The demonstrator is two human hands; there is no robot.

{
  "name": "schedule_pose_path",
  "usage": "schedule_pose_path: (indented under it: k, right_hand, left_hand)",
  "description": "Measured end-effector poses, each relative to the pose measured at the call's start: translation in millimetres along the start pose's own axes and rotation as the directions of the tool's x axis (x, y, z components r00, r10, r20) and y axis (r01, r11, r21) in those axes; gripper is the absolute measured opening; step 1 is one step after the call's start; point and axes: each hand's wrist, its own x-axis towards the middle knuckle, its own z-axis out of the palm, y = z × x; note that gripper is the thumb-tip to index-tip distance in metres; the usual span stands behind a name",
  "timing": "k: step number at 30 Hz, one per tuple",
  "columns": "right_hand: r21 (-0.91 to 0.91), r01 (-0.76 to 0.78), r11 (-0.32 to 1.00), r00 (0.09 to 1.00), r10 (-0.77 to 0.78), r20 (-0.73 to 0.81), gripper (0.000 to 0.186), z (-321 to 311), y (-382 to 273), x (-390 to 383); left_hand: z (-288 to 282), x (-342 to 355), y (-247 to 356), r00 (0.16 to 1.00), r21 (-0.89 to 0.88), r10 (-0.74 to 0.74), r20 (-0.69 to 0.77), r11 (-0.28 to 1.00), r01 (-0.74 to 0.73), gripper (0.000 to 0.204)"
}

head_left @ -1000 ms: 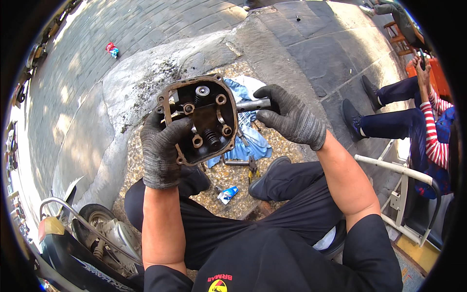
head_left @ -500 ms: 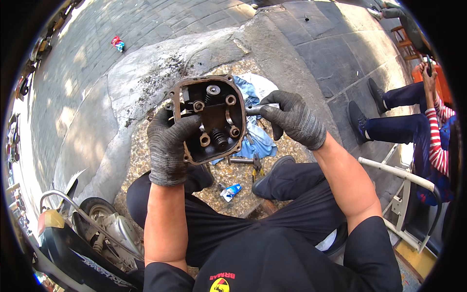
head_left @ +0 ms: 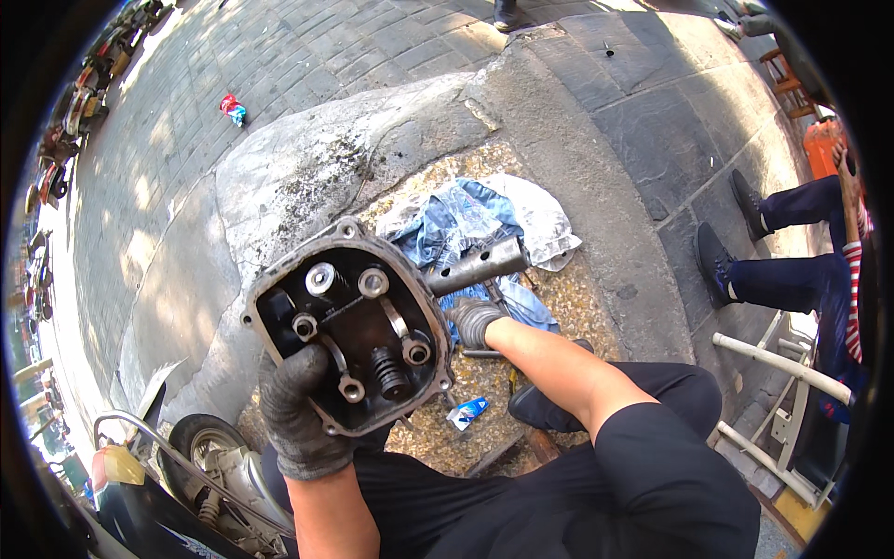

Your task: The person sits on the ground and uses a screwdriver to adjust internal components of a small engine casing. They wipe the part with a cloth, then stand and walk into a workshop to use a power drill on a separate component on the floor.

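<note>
My left hand (head_left: 303, 410), in a grey knit glove, is closed round the lower left edge of an engine cylinder head (head_left: 436, 335). The head is tilted, its open side facing me. Inside it sit a valve spring (head_left: 389, 371), a second valve with a shiny round top (head_left: 320, 278), and rocker arms (head_left: 396, 321). From its right side sticks a metal tube (head_left: 475, 268) with holes in it. Below the tube, my gloved right hand (head_left: 475, 321) reaches down to a blue and white cloth (head_left: 461, 219); its fingers are hidden.
A small blue and white packet (head_left: 468, 413) lies on the pebbled slab near my foot. A motorcycle (head_left: 200, 452) stands at lower left. On the right are a pale metal frame (head_left: 782, 368) and a seated person's legs (head_left: 778, 279). A red and blue wrapper (head_left: 232, 110) lies on the paving.
My right hand has let go of the metal tube and moved down to the cloth. The cylinder head has come lower and left, nearer to me, and is turned at an angle.
</note>
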Motion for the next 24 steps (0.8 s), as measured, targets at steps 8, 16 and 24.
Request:
schedule_pose_path:
  k: [8, 16, 24]
  right_hand:
    - [-0.175, 0.028, 0.984, 0.975, -0.065, -0.211, 0.034, 49, 32, 56]
    - [-0.012, 0.054, 0.998, 0.998, -0.054, -0.045, 0.038, -33, 21, -15]
    - [0.468, 0.667, 0.58, 0.556, 0.03, -0.83, 0.032, -167, -29, -174]
  left_hand:
    - [-6, -1, 4, 0.969, 0.026, 0.02, -0.246, 1.0, -0.014, 0.083]
    - [-12, 8, 12, 1.0, -0.051, 0.002, -0.023, 0.999, -0.003, 0.079]
    - [-16, 8, 18, 0.986, -0.131, 0.059, 0.157, 0.991, -0.038, 0.073]
